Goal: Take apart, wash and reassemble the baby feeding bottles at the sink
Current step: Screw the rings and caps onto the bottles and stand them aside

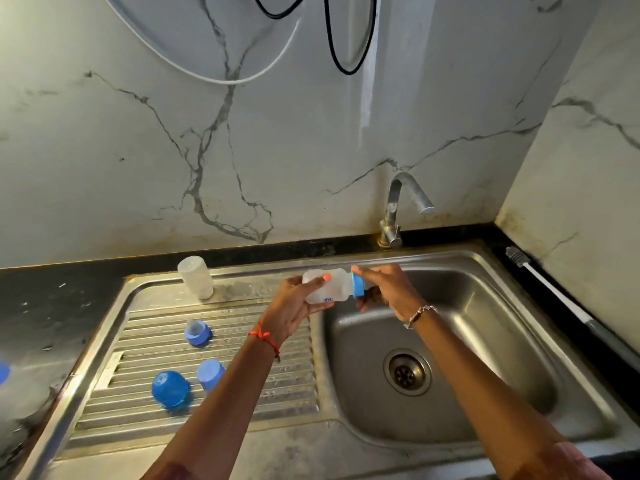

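Observation:
A clear baby bottle (329, 285) lies sideways in the air over the left edge of the sink basin (485, 341). My left hand (294, 306) grips its body. My right hand (381, 289) grips the blue screw ring (358, 285) at its neck. A second clear bottle body (196, 277) stands upside down on the back of the drainboard. On the ribbed drainboard (242, 393) lie a blue ring with its nipple (197, 332) and two blue caps (170, 389) (210, 374).
The tap (401, 206) stands behind the basin, no water running. The drain (407, 372) sits in the basin floor. A bottle brush (547, 289) lies along the black counter at the right. Marble walls close off the back and right. A blue object (3, 372) shows at the left edge.

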